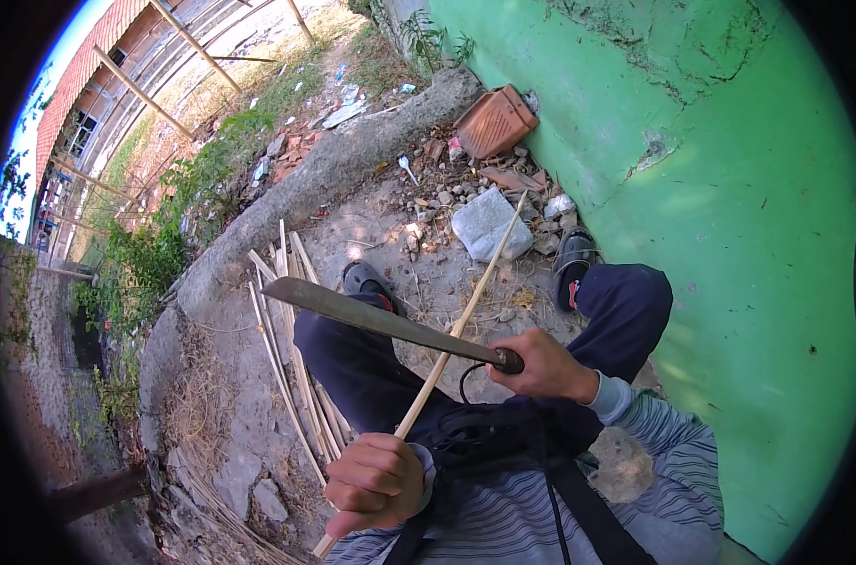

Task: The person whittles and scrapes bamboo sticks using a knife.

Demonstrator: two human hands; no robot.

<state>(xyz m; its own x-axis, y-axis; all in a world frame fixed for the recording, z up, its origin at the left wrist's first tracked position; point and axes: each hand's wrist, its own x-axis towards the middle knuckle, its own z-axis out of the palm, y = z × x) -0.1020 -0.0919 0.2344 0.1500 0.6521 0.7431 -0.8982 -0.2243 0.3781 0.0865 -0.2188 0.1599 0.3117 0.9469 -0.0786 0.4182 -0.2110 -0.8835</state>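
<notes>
My left hand (375, 482) is wrapped round the lower part of a long pale bamboo strip (480, 290), which slants up and away to the right. In my right hand (546, 365) is the dark handle of a machete (381, 315). Its long grey blade points to the left and crosses over the strip near the middle; whether the two touch I cannot tell. A short dark cord loops below the machete's handle. Left of my knee, a bundle of similar bamboo strips (299, 353) lies on the ground.
A pale stone block (491, 226) sits between my feet, with rubble around it. Beyond it a reddish-brown plastic pot (497, 122) lies against the green wall (729, 282) on my right. A low concrete kerb (324, 174) curves round the far left, with bushes (140, 273) outside it.
</notes>
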